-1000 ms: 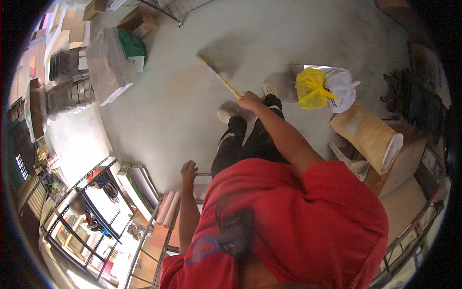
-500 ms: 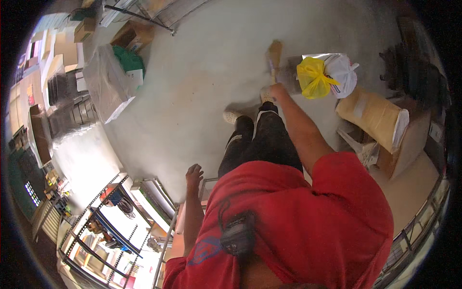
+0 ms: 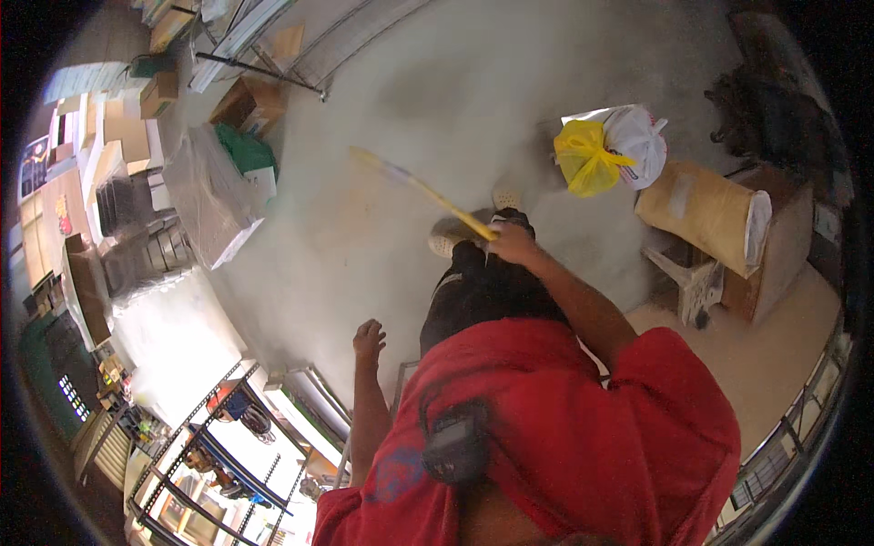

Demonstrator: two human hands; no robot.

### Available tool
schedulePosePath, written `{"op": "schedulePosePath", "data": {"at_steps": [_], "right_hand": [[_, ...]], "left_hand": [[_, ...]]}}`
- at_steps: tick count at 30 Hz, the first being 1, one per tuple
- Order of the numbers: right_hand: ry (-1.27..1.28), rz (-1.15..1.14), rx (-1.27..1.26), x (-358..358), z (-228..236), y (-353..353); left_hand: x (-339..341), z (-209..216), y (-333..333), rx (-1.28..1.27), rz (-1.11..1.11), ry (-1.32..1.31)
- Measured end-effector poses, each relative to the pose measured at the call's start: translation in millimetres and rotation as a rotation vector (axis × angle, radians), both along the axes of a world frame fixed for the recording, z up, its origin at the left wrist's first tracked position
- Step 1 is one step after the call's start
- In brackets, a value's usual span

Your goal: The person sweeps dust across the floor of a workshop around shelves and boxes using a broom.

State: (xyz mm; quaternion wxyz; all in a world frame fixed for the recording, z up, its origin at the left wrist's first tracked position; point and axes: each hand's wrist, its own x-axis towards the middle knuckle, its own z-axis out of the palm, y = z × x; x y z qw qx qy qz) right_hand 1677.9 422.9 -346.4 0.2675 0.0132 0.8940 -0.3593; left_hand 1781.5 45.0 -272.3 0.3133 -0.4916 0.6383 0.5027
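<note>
My right hand (image 3: 512,244) is closed around the near end of a broom (image 3: 428,191). The broom stretches forward and to the left above the floor, its yellowish handle by my hand; its far end is thin and blurred, seen nearly edge-on. My shoes (image 3: 442,246) are close to the handle. My left hand (image 3: 369,338) hangs at my left side, holding nothing, with its fingers loosely bent and apart.
On the right, a yellow plastic bag (image 3: 583,156) and a white plastic bag (image 3: 640,146) stand together near a brown paper sack (image 3: 703,214). To the left are a plastic-wrapped stack (image 3: 211,187) and a cardboard box (image 3: 248,107). A black metal rack (image 3: 196,437) stands lower left.
My right hand has drawn back toward me with the broom. The broom's far end has swung from straight ahead to the left. The left hand stays at my side.
</note>
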Motion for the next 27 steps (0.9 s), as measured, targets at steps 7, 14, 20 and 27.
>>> {"op": "schedulePosePath", "data": {"at_steps": [7,14,20,27], "right_hand": [[0.027,-0.01,0.546,-102.9,53.6,237.8],[0.055,0.256,1.19,-229.8,67.9,401.6],[-0.023,0.305,1.144,-264.7,-6.8,401.1],[0.168,0.505,0.494,-235.4,-18.6,228.2]], "left_hand": [[11.7,-1.3,13.6,-0.035,-0.021,-0.074],[-8.2,6.5,65.8,-0.011,0.079,-0.059],[-26.9,2.5,130.8,0.005,0.123,-0.001],[-30.1,10.6,185.7,-0.005,0.137,-0.017]]}}
